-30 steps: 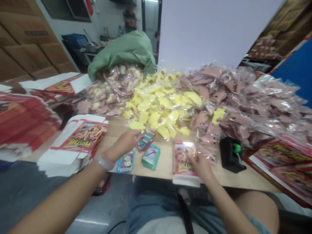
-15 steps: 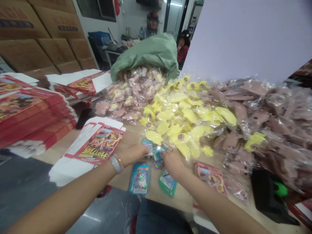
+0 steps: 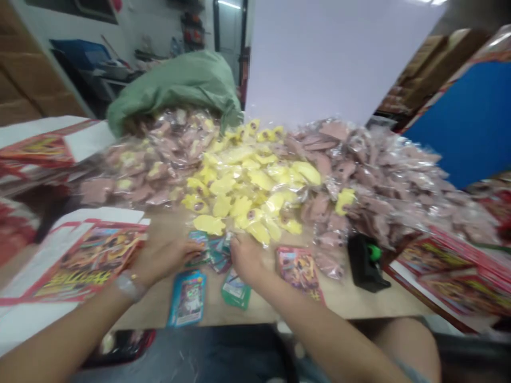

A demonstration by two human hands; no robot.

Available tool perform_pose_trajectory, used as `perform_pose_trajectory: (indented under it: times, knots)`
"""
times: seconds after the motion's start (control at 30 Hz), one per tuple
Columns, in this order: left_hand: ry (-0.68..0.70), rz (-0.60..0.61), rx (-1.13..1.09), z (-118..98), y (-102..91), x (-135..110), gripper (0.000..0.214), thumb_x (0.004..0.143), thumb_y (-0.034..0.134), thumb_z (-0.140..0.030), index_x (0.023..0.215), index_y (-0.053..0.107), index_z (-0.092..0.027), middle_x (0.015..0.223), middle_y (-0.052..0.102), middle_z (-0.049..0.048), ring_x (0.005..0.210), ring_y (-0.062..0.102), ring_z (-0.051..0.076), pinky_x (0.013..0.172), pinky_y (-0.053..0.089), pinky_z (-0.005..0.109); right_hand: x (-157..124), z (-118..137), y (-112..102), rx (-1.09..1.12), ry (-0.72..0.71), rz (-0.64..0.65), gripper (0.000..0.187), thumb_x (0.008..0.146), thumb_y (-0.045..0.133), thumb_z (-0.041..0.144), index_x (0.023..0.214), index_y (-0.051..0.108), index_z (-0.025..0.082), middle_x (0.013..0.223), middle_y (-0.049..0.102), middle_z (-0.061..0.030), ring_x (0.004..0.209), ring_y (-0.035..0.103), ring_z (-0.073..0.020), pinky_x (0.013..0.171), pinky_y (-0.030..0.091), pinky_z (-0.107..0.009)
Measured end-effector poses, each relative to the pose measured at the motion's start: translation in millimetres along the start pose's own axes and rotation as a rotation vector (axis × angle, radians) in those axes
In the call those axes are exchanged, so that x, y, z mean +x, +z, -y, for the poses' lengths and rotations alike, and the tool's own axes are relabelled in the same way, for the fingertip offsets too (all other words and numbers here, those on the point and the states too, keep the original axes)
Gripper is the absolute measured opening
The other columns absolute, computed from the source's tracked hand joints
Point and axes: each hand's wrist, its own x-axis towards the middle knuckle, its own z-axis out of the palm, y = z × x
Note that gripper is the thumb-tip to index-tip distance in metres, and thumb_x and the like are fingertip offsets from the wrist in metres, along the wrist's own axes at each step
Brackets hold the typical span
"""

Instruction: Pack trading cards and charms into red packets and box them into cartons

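Note:
My left hand [image 3: 165, 255] reaches from the left, its fingertips on a small heap of teal and multicoloured trading-card packs [image 3: 211, 254]. My right hand [image 3: 245, 259] rests on the same heap from the other side. Whether either hand grips a pack is hidden by blur. Below them on the wooden table [image 3: 343, 306] lie a blue card pack [image 3: 187, 298] and a green one [image 3: 236, 290]. A red printed card packet [image 3: 297, 268] sits to the right of my right hand, untouched.
Heaps of yellow [image 3: 239, 186] and pink-brown [image 3: 379, 175] plastic-bagged pieces cover the table's far side, spilling from a green sack [image 3: 175, 90]. A black tape dispenser [image 3: 365, 263] stands right; flattened printed cartons [image 3: 88, 260] lie left, with more at right [image 3: 447, 268].
My right hand has moved left from the red packet to the card heap, beside my left hand. The view has swung back to the left since the middle frame.

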Motion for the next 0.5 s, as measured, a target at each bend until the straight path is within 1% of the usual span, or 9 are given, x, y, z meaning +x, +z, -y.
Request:
perform_pose_trajectory:
  times: [0.07,0.1,0.13,0.23,0.27,0.33,0.4,0.47,0.5]
  knots:
    - [-0.147,-0.215,-0.047,-26,0.6,7,0.028,0.085,0.041,-0.035,0.098,0.062,-0.019,0.096,0.067,0.0056,0.086,0.061,0.022,0.079,0.047,0.034,-17,-7,-18,0.131,0.11,-0.127,0.022,0.09,0.033,0.024,0.096,0.053,0.015,0.098,0.06,-0.0087,0.092,0.056,-0.0179,0.079,0.045,-0.03]
    - [-0.241,-0.348,-0.12,-49,6.1,12,0.028,0.084,0.043,-0.036,0.099,0.061,-0.019,0.099,0.066,0.0054,0.09,0.06,0.022,0.081,0.046,0.036,-31,-13,-28,0.178,0.154,-0.175,0.026,0.091,0.028,0.028,0.099,0.049,0.015,0.096,0.061,-0.008,0.09,0.057,-0.0171,0.077,0.046,-0.03]
    - [-0.32,-0.403,-0.218,-76,15.4,16,0.027,0.083,0.045,-0.036,0.097,0.06,-0.019,0.096,0.067,0.0048,0.088,0.06,0.022,0.081,0.047,0.036,-48,-21,-37,0.254,0.197,-0.2,0.028,0.092,0.025,0.031,0.101,0.047,0.015,0.094,0.062,-0.0073,0.087,0.059,-0.0166,0.073,0.048,-0.029]
    - [-0.197,-0.136,-0.664,-167,57.6,30,0.027,0.085,0.039,-0.035,0.089,0.059,-0.017,0.088,0.067,0.0057,0.078,0.063,0.019,0.07,0.051,0.031,-120,-56,-60,0.844,0.407,-0.149,0.026,0.088,0.036,0.036,0.103,0.047,0.018,0.096,0.065,-0.0065,0.084,0.063,-0.0181,0.068,0.051,-0.031]
    - [-0.141,-0.042,-0.733,-191,71.6,36,0.028,0.086,0.036,-0.034,0.087,0.059,-0.017,0.086,0.067,0.006,0.076,0.063,0.018,0.068,0.052,0.029,-146,-71,-66,1.102,0.511,-0.12,0.027,0.084,0.045,0.037,0.104,0.049,0.019,0.098,0.066,-0.0066,0.085,0.064,-0.0192,0.069,0.051,-0.032]
    - [0.087,0.183,-0.654,-219,91.6,53,0.026,0.086,0.041,-0.033,0.102,0.056,-0.02,0.102,0.064,0.0069,0.09,0.062,0.018,0.075,0.051,0.029,-192,-103,-76,1.483,0.709,-0.146,0.033,0.073,0.061,0.038,0.101,0.055,0.021,0.099,0.066,-0.0067,0.086,0.064,-0.0215,0.072,0.051,-0.034]
    - [0.395,0.3,-0.341,-224,100.6,80,0.05,0.075,0.06,-0.028,0.122,0.045,-0.025,0.13,0.048,0.0084,0.116,0.047,0.023,0.094,0.042,0.037,-217,-133,-81,1.52,0.788,-0.309,0.036,0.068,0.065,0.041,0.096,0.06,0.02,0.095,0.067,-0.0074,0.085,0.064,-0.0234,0.072,0.05,-0.035]
    - [0.686,0.351,-0.012,-217,104.4,113,0.084,0.057,0.075,-0.019,0.131,0.036,-0.028,0.144,0.027,0.0086,0.13,0.027,0.029,0.106,0.024,0.046,-218,-157,-81,1.293,0.778,-0.53,0.037,0.07,0.058,0.047,0.093,0.061,0.018,0.087,0.068,-0.0084,0.08,0.064,-0.0249,0.069,0.051,-0.037]
    - [0.791,0.396,0.091,-212,106.3,131,0.09,0.05,0.077,-0.016,0.13,0.038,-0.029,0.145,0.025,0.008,0.132,0.022,0.031,0.108,0.018,0.047,-210,-166,-79,1.137,0.765,-0.62,0.039,0.072,0.053,0.049,0.092,0.06,0.017,0.082,0.067,-0.0084,0.077,0.064,-0.025,0.067,0.051,-0.037]
